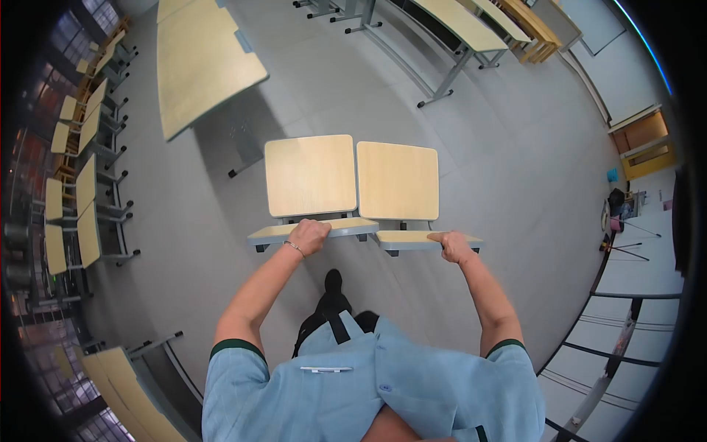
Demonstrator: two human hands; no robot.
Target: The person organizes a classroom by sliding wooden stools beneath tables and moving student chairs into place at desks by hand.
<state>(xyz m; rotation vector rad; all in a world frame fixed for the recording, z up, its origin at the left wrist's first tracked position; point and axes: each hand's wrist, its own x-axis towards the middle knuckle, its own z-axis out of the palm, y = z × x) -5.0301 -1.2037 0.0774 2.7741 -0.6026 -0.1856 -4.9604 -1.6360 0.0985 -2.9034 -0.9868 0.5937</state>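
Two chairs with pale wood seats and grey frames stand side by side in front of me, the left chair (310,177) and the right chair (398,181). Their backrests are nearest to my body. My left hand (309,236), with a bracelet at the wrist, is closed over the top of the left chair's backrest (270,233). Toward the outer end of the right chair's backrest (409,237), my right hand (455,247) is closed on the edge. The fingertips of both hands are partly hidden behind the backrests.
A long pale table (206,66) stands ahead to the left. Another desk (460,26) with grey legs is ahead to the right. Rows of desks and chairs (88,180) line the left side. A folded-looking table (125,387) is at lower left, and grey floor (515,162) lies between.
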